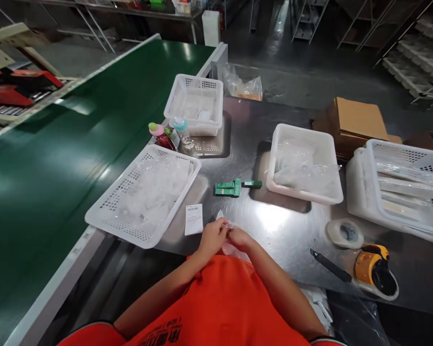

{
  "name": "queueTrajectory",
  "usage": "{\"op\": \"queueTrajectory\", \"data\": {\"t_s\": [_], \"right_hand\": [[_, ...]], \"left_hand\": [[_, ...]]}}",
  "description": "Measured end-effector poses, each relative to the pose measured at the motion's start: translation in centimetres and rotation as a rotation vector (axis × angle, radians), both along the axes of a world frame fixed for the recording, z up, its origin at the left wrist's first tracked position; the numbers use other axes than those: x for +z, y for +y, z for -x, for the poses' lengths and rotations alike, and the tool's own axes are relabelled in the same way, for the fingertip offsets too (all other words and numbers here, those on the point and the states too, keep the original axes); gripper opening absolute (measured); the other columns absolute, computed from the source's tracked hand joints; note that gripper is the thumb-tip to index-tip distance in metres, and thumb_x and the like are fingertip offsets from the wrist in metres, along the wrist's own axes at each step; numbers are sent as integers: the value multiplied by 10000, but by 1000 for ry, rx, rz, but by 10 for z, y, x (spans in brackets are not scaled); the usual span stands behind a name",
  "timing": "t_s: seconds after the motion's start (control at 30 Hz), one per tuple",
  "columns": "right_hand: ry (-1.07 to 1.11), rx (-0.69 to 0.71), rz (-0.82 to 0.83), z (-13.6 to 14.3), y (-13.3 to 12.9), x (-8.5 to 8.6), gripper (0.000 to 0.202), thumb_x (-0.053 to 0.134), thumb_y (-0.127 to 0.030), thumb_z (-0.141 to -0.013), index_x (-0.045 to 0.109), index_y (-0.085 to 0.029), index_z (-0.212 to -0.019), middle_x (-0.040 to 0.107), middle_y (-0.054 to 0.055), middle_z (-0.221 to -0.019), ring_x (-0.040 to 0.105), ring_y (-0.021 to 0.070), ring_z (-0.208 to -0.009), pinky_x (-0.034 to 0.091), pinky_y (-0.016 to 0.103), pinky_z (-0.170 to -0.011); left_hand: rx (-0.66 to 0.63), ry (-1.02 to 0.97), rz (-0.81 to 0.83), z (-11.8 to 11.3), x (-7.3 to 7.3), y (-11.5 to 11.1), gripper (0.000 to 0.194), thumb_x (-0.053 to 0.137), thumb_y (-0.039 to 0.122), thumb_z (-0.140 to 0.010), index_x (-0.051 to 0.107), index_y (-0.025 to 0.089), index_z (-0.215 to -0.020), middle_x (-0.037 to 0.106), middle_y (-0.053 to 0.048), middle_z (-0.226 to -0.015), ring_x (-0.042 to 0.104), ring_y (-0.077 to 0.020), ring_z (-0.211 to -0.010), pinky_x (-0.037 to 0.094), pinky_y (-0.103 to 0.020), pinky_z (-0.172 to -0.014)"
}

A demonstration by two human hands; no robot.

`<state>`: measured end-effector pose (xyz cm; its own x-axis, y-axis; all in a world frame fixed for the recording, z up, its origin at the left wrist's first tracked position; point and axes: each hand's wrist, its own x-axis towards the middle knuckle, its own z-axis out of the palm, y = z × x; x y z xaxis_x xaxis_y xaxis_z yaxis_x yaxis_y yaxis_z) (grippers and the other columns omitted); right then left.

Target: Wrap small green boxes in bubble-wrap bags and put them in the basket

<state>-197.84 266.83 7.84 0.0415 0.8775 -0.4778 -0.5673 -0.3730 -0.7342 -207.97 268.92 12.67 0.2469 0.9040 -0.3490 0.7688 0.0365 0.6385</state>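
Observation:
Close to my body, at the table's front edge, my left hand (213,237) and my right hand (239,237) meet with bent fingers. Both are closed on a crumpled clear plastic bag (234,251), part of which hangs below them and part of which sticks up between them. A white printed slip (194,219) lies just left of my left hand. Beyond my hands are several small green boxes (225,188) grouped together, with one darker green box (251,184) at their right.
A white basket of clear packets (152,241) overhangs the table's left front edge. Other white baskets stand at the back (218,103) and right (303,193). Bottles (181,126), a cutter (330,265), a tape roll (346,232) and an orange tape dispenser (366,266) are around. A green conveyor (94,120) runs left.

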Motion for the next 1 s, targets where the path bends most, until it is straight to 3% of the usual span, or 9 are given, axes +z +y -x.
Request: {"op": "queueTrajectory", "data": {"t_s": [0.07,0.17,0.23,0.33,0.53,0.7,0.8,0.9,1.0], "right_hand": [[18,197,-33,-10,-10,13,327,860,-218,-592,724,-185,-888,718,-5,-776,644,163,-710,549,298,-642],[11,396,-110,-42,-21,34,366,802,-287,-670,734,-211,-1022,743,53,-1021,677,197,-855,550,336,-743],[-44,200,-98,-68,-20,39,375,753,-376,-743,717,-211,-1078,717,91,-1116,672,199,-892,540,339,-766],[-32,-198,36,-88,-9,31,546,845,-452,-614,681,-265,-1101,679,86,-1195,639,215,-1002,536,339,-764],[507,78,69,-38,9,28,687,727,-765,-551,691,-163,-879,717,107,-956,650,279,-1011,536,415,-755],[413,11,68,-26,2,35,698,584,-885,-578,625,-188,-604,673,104,-683,678,301,-934,554,444,-771],[315,-53,76,-34,-3,27,624,643,-797,-612,678,-177,-680,701,122,-731,679,311,-934,562,474,-777],[315,-48,192,-42,-1,13,341,771,-478,-550,694,-182,-700,718,93,-726,688,293,-827,578,477,-740],[271,-88,249,-53,1,5,174,722,-251,-485,673,-178,-635,704,63,-649,674,255,-669,588,443,-665]], "left_hand": [[79,-68,-51,9,4,6,220,440,160,-880,648,171,-953,699,-15,-802,637,-151,-745,466,-256,-721],[144,-136,-153,21,20,21,237,434,200,-877,658,173,-951,696,-11,-792,618,-148,-705,464,-252,-688],[137,-176,-215,27,35,32,249,439,234,-882,671,171,-945,714,-27,-838,626,-154,-725,473,-257,-697],[32,-193,-266,28,56,44,261,454,248,-886,692,167,-958,734,-47,-913,647,-167,-782,488,-264,-728],[-310,8,-194,-16,70,33,268,427,173,-925,679,156,-1013,726,-84,-1021,666,-207,-960,498,-318,-872],[-541,328,-104,-53,57,-2,349,388,116,-910,599,108,-1189,682,-165,-1125,660,-295,-1015,524,-421,-853],[-651,292,-90,-54,53,-18,542,453,65,-830,467,51,-1371,608,-204,-1294,583,-313,-1167,469,-435,-998],[-783,218,-5,-43,58,-30,657,483,74,-805,359,-6,-1446,534,-241,-1387,515,-314,-1264,420,-413,-1072],[-856,-1,43,-30,64,-34,556,462,127,-858,448,110,-1413,593,-159,-1354,545,-260,-1245,439,-377,-1057]]}}
